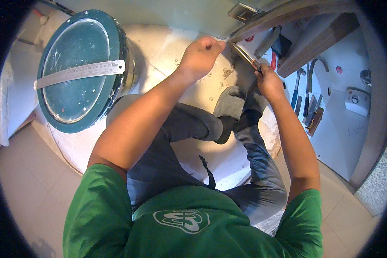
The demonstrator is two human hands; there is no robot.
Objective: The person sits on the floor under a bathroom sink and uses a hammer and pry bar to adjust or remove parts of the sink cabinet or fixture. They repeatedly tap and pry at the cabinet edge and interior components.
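In the upper middle my left hand [201,56] is closed in a pinch, its fingertips beside the tip of a slim metal tool. What those fingers hold, if anything, is too small to make out. My right hand [270,82] grips the tool's handle end. This tool [245,56] has a long, narrow, shiny shaft, slanting up and left toward my left hand; it looks like a chisel, though its tip is unclear. Both hands are near the lower end of a brown wooden frame [284,21] and a pale green panel [180,17].
A metal ruler [79,74] lies across the green lid [73,101] of a large bucket at left. Small curls [227,73] litter the floor. At right, a hammer [296,92] and several other hand tools lie on a white surface [335,137]. My slippered foot [230,103] is below my hands.
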